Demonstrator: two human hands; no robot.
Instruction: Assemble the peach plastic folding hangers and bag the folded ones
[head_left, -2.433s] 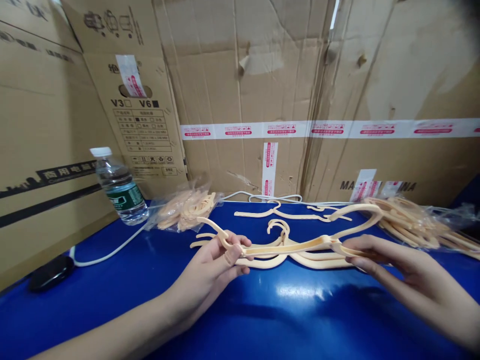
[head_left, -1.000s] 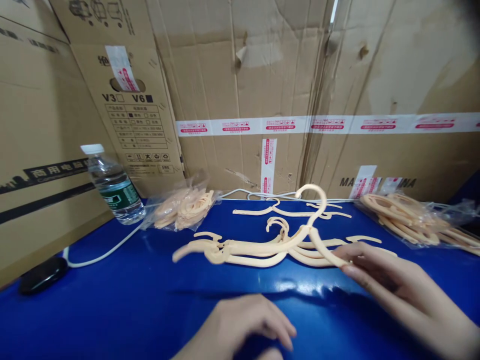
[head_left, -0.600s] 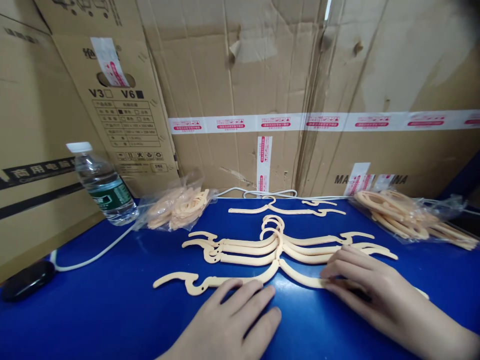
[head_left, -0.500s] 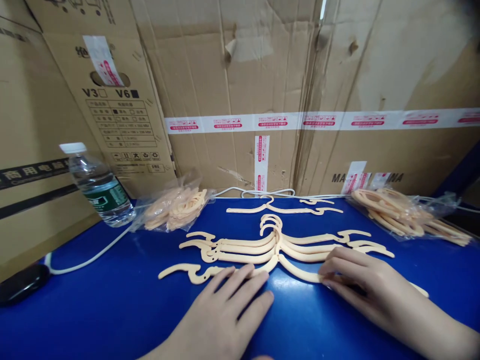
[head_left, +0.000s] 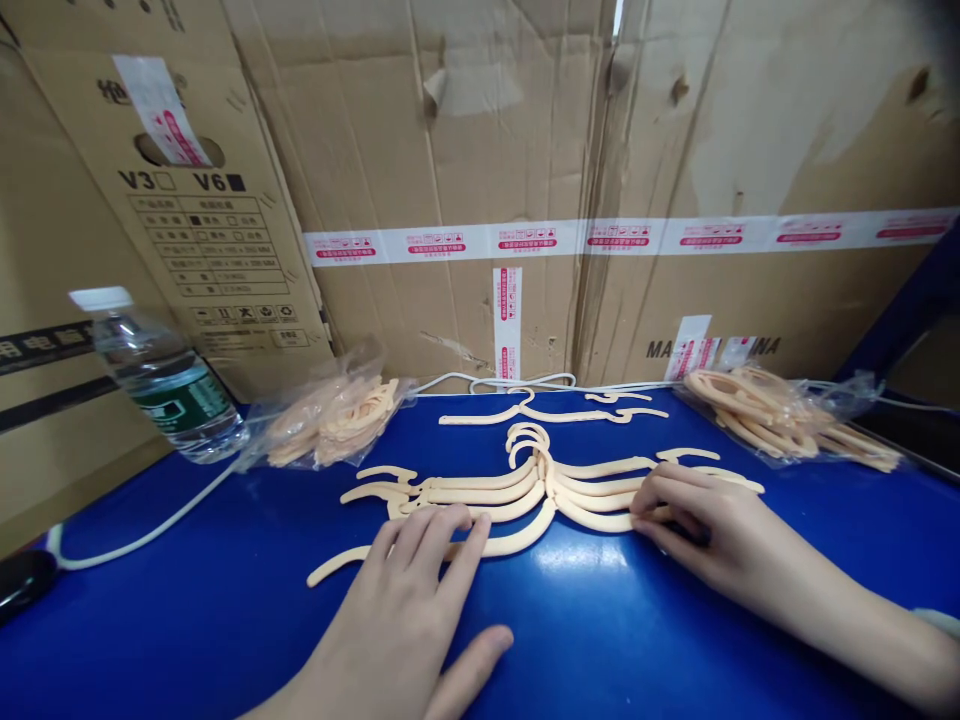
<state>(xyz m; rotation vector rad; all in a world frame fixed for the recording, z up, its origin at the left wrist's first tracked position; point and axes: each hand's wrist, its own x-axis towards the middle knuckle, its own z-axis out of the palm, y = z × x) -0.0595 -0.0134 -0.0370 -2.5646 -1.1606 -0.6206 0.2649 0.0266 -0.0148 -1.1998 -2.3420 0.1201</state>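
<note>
Front hanger (head_left: 525,538) looks light, stiff, slick; hold its arms. Left hand (head_left: 412,595) at its 8 o'clock, open; right hand (head_left: 701,520) at 4, pinching it.

The left hand (head_left: 420,600) hides part of the front hanger (head_left: 525,535); the right hand (head_left: 709,520) covers its other end. Well left of the left hand, the view's edge cuts off a black object (head_left: 24,580) (what it is cannot be told); beyond, fine carton print (head_left: 210,247) is unreadably small.
</note>
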